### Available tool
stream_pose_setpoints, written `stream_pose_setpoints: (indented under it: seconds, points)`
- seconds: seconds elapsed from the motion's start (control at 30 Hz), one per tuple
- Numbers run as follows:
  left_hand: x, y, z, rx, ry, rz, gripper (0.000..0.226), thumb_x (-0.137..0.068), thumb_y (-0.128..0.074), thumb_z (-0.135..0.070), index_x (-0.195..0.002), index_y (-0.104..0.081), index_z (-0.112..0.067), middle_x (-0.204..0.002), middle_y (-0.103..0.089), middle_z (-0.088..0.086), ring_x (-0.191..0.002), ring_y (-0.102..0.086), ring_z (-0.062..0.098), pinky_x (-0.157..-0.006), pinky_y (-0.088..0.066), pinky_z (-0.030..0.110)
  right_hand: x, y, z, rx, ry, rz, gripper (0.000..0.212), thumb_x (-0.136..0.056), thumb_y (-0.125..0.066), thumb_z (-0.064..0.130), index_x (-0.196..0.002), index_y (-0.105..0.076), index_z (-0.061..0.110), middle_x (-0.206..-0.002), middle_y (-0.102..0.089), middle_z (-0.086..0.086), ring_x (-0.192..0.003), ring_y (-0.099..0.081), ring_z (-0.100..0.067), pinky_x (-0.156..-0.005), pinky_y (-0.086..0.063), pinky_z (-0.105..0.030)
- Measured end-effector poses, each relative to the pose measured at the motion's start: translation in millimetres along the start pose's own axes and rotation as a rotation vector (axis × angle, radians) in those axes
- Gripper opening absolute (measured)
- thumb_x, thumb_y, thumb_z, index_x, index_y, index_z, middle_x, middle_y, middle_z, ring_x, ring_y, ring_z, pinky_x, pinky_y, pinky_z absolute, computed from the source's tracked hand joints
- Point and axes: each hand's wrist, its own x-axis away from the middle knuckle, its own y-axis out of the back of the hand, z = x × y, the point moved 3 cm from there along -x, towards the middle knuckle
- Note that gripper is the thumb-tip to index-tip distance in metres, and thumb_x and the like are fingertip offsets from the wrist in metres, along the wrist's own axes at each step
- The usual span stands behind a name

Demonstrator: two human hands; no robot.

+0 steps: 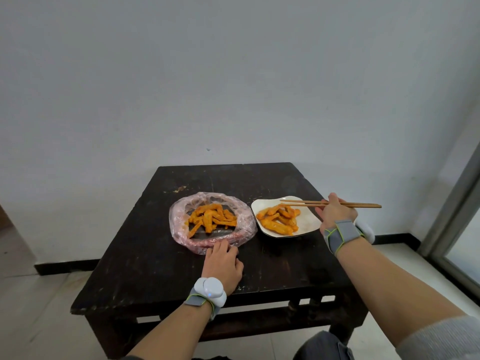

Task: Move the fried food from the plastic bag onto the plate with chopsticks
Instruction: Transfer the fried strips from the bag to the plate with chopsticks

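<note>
The person is standing at a dark, scuffed wooden counter (272,266) pushed against a bare pale wall, with light floor tiles and a black skirting line running behind it. Toward the counter's middle, the plastic bag (181,224) is lying rolled open with most of the fried food (211,220) heaped inside; just beside it, toward the right edge, the white plate (309,224) is already carrying several pieces. The left hand (222,263) is pressing the bag's near rim, fingers curled down on the plastic. The right hand (335,211) is holding the chopsticks (330,203) in closed fingers, tips hovering empty over the plate. I'd say the next pick is best taken from a loose top strip, pinched near its middle, while keeping the bag pinned so it isn't dragging.
</note>
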Motion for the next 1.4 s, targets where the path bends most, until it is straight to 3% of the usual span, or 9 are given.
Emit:
stream_pose_setpoints:
  seconds: [0.2,0.37,0.7,0.87,1.0,1.2,1.33,1.4]
  points:
    - [5.2,5.7,3.4,0.005,-0.023,-0.006,0.026,-0.090,-0.044,-0.030,-0.109,-0.057,-0.018,-0.116,-0.049,0.000,-0.111,-0.044,0.021,-0.093,-0.033,0.031,11.8,-10.5,5.5,0.010,-0.042,0.065,0.017,-0.091,-0.061,0.014,-0.075,-0.055,0.011,-0.073,-0.062,-0.010,-0.064,-0.063,-0.016,-0.063,-0.058,-0.034]
    - [12.6,17.4,16.1,0.007,-0.018,-0.038,0.025,-0.089,-0.045,-0.029,-0.107,-0.058,-0.018,-0.114,-0.051,0.000,-0.110,-0.044,0.019,-0.094,-0.034,0.031,32.0,-30.7,-6.9,0.021,-0.088,0.162,0.025,-0.098,-0.055,0.022,-0.080,-0.058,0.005,-0.075,-0.060,-0.008,-0.065,-0.060,-0.016,-0.047,-0.057,-0.025]
    - [28.1,28.1,51.0,-0.035,0.049,-0.015,0.027,-0.088,-0.044,-0.029,-0.110,-0.056,-0.018,-0.122,-0.047,0.000,-0.116,-0.044,0.021,-0.092,-0.038,0.034,73.8,-68.0,-49.5,0.103,-0.161,0.326,0.029,-0.101,-0.051,0.021,-0.075,-0.055,0.008,-0.074,-0.057,-0.007,-0.064,-0.057,-0.013,-0.043,-0.054,-0.022]
    - [32.8,23.4,57.5,-0.025,0.075,-0.018,0.028,-0.090,-0.043,-0.031,-0.111,-0.058,-0.019,-0.120,-0.050,0.001,-0.112,-0.044,0.021,-0.092,-0.037,0.033,85.7,-78.2,-73.5,0.163,-0.208,0.397,0.022,-0.100,-0.053,0.022,-0.087,-0.060,0.006,-0.077,-0.060,-0.007,-0.065,-0.058,-0.013,-0.041,-0.052,-0.018]
    - [33.7,19.6,60.1,-0.018,0.073,-0.033,0.029,-0.089,-0.042,-0.032,-0.109,-0.058,-0.019,-0.117,-0.051,0.001,-0.108,-0.044,0.022,-0.090,-0.037,0.034,95.2,-87.3,-95.2,0.203,-0.208,0.389,0.026,-0.096,-0.060,0.022,-0.073,-0.061,0.009,-0.074,-0.063,-0.007,-0.063,-0.061,-0.012,-0.043,-0.053,-0.022]
    - [33.5,17.7,61.5,0.008,0.069,-0.053,0.030,-0.088,-0.042,-0.033,-0.107,-0.060,-0.018,-0.113,-0.052,0.001,-0.105,-0.045,0.023,-0.090,-0.038,0.036,107.9,-100.3,-125.9,0.241,-0.220,0.390,0.029,-0.095,-0.060,0.022,-0.071,-0.060,0.006,-0.074,-0.063,-0.011,-0.061,-0.061,-0.015,-0.041,-0.052,-0.023]
    - [33.5,17.7,63.7,0.015,0.077,-0.070,0.029,-0.086,-0.044,-0.031,-0.103,-0.062,-0.016,-0.109,-0.054,0.003,-0.102,-0.047,0.025,-0.088,-0.040,0.038,119.4,-111.2,-142.1,0.205,-0.243,0.399,0.013,-0.093,-0.063,0.016,-0.087,-0.061,0.005,-0.076,-0.066,-0.011,-0.066,-0.065,-0.015,-0.049,-0.057,-0.029]
    - [33.9,17.9,62.6,0.011,0.073,-0.083,0.029,-0.085,-0.045,-0.031,-0.101,-0.062,-0.015,-0.107,-0.055,0.004,-0.100,-0.048,0.025,-0.086,-0.041,0.038,122.4,-112.7,-144.1,0.174,-0.238,0.385,0.009,-0.091,-0.064,0.012,-0.085,-0.059,0.008,-0.075,-0.066,-0.011,-0.065,-0.066,-0.016,-0.047,-0.056,-0.029]
